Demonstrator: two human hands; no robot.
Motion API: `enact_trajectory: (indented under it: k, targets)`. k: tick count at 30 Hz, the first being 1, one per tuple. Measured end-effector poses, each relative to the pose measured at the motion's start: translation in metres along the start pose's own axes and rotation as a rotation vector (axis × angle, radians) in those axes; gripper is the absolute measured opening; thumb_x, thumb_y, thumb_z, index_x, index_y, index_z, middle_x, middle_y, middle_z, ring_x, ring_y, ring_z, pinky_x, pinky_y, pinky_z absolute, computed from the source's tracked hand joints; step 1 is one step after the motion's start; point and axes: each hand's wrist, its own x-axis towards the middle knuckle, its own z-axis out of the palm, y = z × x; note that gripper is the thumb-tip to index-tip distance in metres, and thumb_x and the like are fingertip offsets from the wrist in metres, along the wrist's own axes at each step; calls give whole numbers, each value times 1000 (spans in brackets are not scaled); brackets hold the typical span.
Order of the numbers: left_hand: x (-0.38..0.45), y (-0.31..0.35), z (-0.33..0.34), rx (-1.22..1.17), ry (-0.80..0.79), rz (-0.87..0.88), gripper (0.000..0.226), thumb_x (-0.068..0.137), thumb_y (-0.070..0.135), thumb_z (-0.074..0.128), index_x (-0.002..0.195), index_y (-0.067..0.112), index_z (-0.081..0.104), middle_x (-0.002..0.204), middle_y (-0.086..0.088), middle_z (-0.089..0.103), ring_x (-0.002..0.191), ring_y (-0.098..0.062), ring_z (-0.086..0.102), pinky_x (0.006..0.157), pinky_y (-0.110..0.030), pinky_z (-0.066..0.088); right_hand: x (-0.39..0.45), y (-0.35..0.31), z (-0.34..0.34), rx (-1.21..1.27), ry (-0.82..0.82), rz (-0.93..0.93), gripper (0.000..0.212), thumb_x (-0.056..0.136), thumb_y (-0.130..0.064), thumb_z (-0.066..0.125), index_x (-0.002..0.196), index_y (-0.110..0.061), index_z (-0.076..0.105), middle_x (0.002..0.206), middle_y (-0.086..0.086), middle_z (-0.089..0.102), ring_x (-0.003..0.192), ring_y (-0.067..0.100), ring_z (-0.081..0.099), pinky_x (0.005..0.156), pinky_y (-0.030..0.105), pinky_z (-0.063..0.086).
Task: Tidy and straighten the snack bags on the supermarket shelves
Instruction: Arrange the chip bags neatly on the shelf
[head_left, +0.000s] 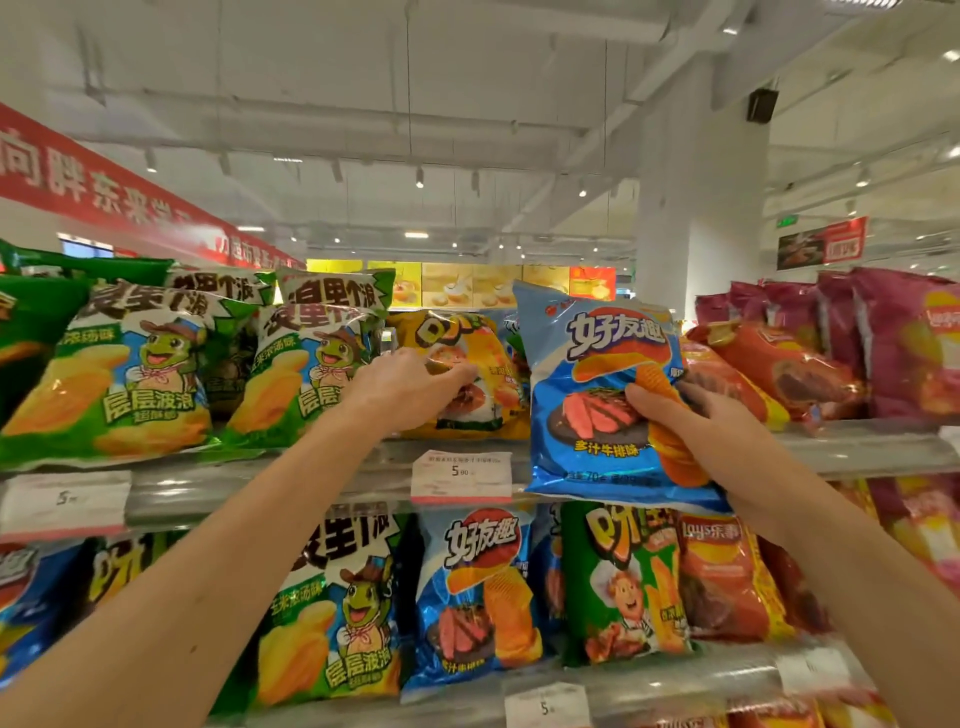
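Right hand: gripped the blue steak-flavour bag by its right edge, thumb on the front, fingers behind; bag held upright in front of the upper shelf rail, its lower edge hanging over the rail.
Left hand: reached onto the upper shelf, fingers curled onto the face of the yellow bag; whether pinched or only pressed, cannot tell.
Price tag: white, clipped to the rail just below the yellow bag and just left of the blue bag's bottom corner.
Lower shelf: green turtle bag, a second blue steak bag, green chef-cartoon bag and orange Lay's bag, standing side by side, fronts outward.
Upper shelf, left: two green turtle bags leaning back, more of the same kind stacked behind them.
Upper shelf, right: red-orange bags tilted and lying partly on their sides just beside the held bag; purple bags upright further right.
Far: red banner with white characters along the left wall, white pillar, white ceiling with spotlights.
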Motion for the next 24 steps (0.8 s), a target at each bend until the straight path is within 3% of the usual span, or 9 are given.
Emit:
enact_trajectory:
  k: [2,6,8,10,12,17,19,22,24]
  targets:
    - [-2,-1,0,-154,-7,16,61,89,73,54,110,16,57,100,-1,62,88,-18,59,72,-33,45,0,3,-2,4,11,-14,61,65,-62,72,111,-22,68,57,-13,57,48,4,51,46,17,39]
    - [-6,-4,1,-345,81,95,60,86,65,66,128,23,55,118,4,62,104,-17,57,94,-37,48,-1,3,-5,8,16,-44,66,63,-66,75,116,-28,67,74,-10,73,61,7,67,56,20,48]
    - [-9,-9,-3,-399,137,131,71,87,61,68,141,20,49,123,4,59,109,-17,54,95,-35,44,-1,2,-7,21,4,-66,57,65,-65,75,108,-29,67,72,-7,71,58,10,67,55,19,48]
    - [-11,-17,-11,-430,187,150,87,84,64,70,151,17,41,135,2,58,121,-20,54,104,-38,43,0,-1,-5,38,-17,-101,45,74,-58,74,102,-26,62,58,-14,62,46,1,58,48,13,42]
    - [-15,-29,-23,-445,231,145,96,80,69,69,155,19,35,145,0,55,129,-22,53,110,-43,42,5,-3,0,33,-15,-137,38,82,-54,71,105,-26,61,56,-18,60,46,-3,56,50,14,40]
    - [-35,-59,-54,-474,319,137,87,84,61,70,155,23,37,141,1,58,119,-15,54,100,-35,41,22,-19,32,65,-12,-187,26,89,-44,74,98,-23,61,55,-15,56,44,0,50,45,14,40]
    - [-42,-73,-63,-493,329,122,86,84,62,69,155,27,35,142,3,58,119,-15,54,102,-39,42,29,-28,49,38,17,-234,27,89,-43,75,99,-20,62,58,-14,59,47,3,53,47,18,44]
    - [-50,-95,-74,-499,345,78,89,81,67,68,155,33,32,144,2,56,124,-20,55,103,-42,44,40,-42,74,18,64,-279,29,90,-41,74,107,-19,64,76,-1,68,62,13,62,54,22,56]
    - [-55,-108,-80,-528,351,59,94,76,71,71,154,36,32,138,3,58,121,-22,58,102,-42,46,51,-45,87,-27,101,-300,31,89,-45,74,111,-26,61,89,-2,73,74,14,69,64,23,60]
